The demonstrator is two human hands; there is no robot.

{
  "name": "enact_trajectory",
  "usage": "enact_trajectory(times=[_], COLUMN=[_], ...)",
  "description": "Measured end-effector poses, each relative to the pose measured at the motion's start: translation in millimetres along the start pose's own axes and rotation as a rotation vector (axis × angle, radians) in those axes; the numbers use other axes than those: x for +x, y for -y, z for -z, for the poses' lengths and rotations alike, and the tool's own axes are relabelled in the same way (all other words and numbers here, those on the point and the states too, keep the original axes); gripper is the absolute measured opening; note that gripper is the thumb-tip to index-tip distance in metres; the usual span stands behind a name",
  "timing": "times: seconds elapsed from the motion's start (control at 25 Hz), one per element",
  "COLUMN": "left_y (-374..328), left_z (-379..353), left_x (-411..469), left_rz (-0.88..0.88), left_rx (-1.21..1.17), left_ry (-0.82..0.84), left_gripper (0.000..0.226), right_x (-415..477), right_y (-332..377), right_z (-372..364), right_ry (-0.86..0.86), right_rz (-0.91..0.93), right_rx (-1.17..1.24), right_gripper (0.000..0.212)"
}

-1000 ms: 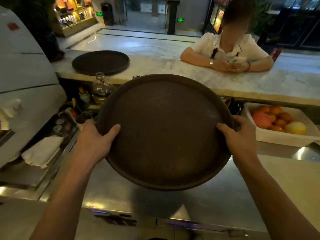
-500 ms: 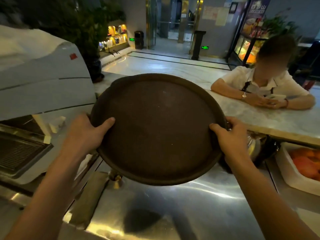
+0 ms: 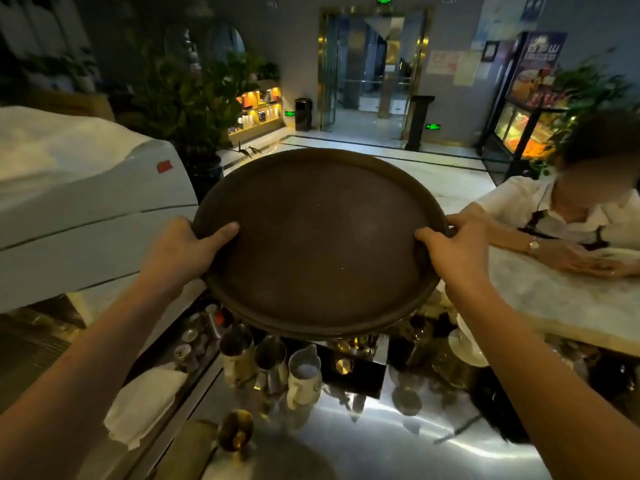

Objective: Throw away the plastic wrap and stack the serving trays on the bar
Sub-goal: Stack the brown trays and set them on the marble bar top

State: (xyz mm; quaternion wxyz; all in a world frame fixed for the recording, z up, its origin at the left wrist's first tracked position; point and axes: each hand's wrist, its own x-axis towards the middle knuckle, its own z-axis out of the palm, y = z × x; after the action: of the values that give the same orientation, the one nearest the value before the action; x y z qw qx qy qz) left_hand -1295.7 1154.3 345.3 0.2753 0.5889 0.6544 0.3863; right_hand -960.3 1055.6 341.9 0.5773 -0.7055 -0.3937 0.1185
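Observation:
A large round dark-brown serving tray [image 3: 322,244] fills the middle of the head view, held flat over the marble bar [image 3: 561,296]. My left hand [image 3: 180,251] grips its left rim with the thumb lying on the tray's surface. My right hand [image 3: 453,251] grips the right rim the same way. The tray hides the bar top beneath it, and the other tray seen earlier on the bar is out of sight. No plastic wrap shows.
A white machine [image 3: 86,209] stands at the left. Several metal jugs [image 3: 270,365] and small bar tools sit below the tray on the steel counter [image 3: 363,434]. A folded white cloth [image 3: 145,400] lies lower left. A person [image 3: 568,216] sits at the bar, right, forearms on the marble.
I have carried the tray forward and to the left, from above the steel counter up over the bar. Both hands keep the same grip on its rim.

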Motion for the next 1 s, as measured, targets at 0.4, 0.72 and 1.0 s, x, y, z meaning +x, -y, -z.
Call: enact_trajectory(times=[0.4, 0.72, 1.0], left_y=[-30.8, 0.4, 62.8], left_z=[-38.4, -112.0, -181.1], left_x=[212.0, 357.1, 408.7], left_rz=[-0.027, 0.041, 0.069], left_rx=[-0.059, 0.02, 0.195], left_ry=[0.138, 0.144, 0.141], left_gripper=[0.051, 0.044, 0.042], right_x=[148.9, 250.0, 279.6], right_y=[10.8, -37.9, -120.8], right_z=[-137.7, -247.8, -313.4], right_ry=[-0.103, -0.044, 0.006], right_rz=[-0.103, -0.143, -0.188], right_rx=[-0.141, -0.266, -0.329], right_gripper=[0.007, 0.004, 0.006])
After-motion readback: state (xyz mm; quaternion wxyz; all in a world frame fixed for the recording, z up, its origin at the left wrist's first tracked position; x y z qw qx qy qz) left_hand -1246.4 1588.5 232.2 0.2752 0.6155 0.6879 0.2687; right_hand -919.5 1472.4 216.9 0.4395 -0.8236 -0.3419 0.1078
